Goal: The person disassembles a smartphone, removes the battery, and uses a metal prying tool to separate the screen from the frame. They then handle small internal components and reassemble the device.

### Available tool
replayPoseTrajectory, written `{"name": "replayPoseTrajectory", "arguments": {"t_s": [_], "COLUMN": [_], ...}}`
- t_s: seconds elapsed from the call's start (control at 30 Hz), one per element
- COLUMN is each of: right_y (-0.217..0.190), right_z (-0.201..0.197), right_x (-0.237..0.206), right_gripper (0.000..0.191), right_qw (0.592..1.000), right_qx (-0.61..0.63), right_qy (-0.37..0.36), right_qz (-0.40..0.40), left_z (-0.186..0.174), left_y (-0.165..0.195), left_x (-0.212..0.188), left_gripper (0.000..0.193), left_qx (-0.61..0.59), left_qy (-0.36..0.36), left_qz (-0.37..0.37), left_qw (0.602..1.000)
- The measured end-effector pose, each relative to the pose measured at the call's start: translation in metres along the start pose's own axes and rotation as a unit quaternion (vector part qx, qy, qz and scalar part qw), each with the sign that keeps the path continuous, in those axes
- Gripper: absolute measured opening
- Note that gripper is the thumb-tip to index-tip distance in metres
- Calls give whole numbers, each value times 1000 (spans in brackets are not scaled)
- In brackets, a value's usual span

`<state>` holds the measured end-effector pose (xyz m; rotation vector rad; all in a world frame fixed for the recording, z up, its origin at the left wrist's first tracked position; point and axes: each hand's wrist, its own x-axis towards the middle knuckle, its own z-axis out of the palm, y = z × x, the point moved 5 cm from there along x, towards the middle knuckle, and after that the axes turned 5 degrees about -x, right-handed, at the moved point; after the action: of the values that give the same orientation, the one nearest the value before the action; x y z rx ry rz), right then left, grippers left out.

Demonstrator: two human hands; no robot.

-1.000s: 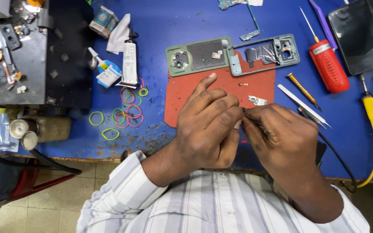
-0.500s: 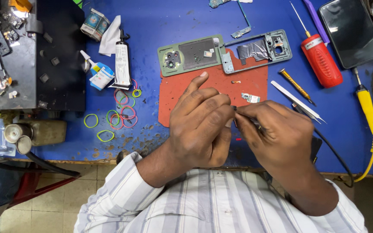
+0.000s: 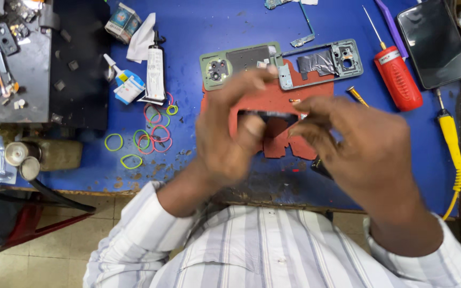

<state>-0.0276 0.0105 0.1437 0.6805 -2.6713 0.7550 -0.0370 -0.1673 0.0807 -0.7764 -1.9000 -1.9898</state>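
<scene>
Both hands are raised above the near middle of the blue desk point(image 3: 230, 26) and are blurred. The left hand point(image 3: 230, 133) and the right hand point(image 3: 358, 144) face each other, and a thin, dark, flat part point(image 3: 273, 114) spans between their fingertips over the red rubber work mat point(image 3: 273, 144). The left grip has thumb and fingers closed on the part's left end; the right grip pinches its right end. What the part is cannot be told through the blur.

Just beyond the hands, at the far edge of the mat, lie a green phone back cover with a camera cut-out point(image 3: 236, 61) and, touching it on the right, a grey-green phone middle frame point(image 3: 321, 64). A small brass-coloured bit point(image 3: 357, 96) lies just right of the mat.

To the right lie a red-handled screwdriver point(image 3: 398, 74), a purple plastic pry tool point(image 3: 389, 24), a dark smartphone with a black screen point(image 3: 434, 42) and a yellow-handled tool point(image 3: 450, 144) with a coiled yellow cord.

To the left lie a white glue tube with a black cap point(image 3: 155, 72), a small blue-and-white bottle point(image 3: 126, 85), a white tissue point(image 3: 141, 37), a small printed box point(image 3: 124, 20) and loose coloured rubber bands point(image 3: 153, 133). A black mat point(image 3: 76, 80) with small parts covers the far left of the desk.
</scene>
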Motion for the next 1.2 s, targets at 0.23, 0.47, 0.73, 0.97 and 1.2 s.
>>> {"name": "replayPoseTrajectory", "arguments": {"t_s": [0.23, 0.47, 0.73, 0.97, 1.2], "right_y": [13, 30, 19, 12, 2], "right_z": [4, 1, 18, 34, 40], "right_x": [27, 31, 33, 31, 29], "right_gripper": [20, 14, 10, 10, 11], "right_qw": [987, 974, 959, 937, 949], "right_qx": [125, 192, 167, 210, 169], "right_qy": [-86, -83, -219, -260, -264], "right_qz": [59, 87, 60, 97, 35], "left_z": [-3, 2, 4, 5, 12], "left_y": [-52, -41, -31, -31, -26], "left_x": [3, -8, -36, -49, -63], "left_gripper": [75, 81, 81, 81, 79], "left_qx": [-366, -484, -467, -439, -455], "left_qy": [-185, -193, -149, -163, -175], "left_qz": [-192, -262, -311, -342, -365], "left_qw": [892, 812, 815, 814, 793]}}
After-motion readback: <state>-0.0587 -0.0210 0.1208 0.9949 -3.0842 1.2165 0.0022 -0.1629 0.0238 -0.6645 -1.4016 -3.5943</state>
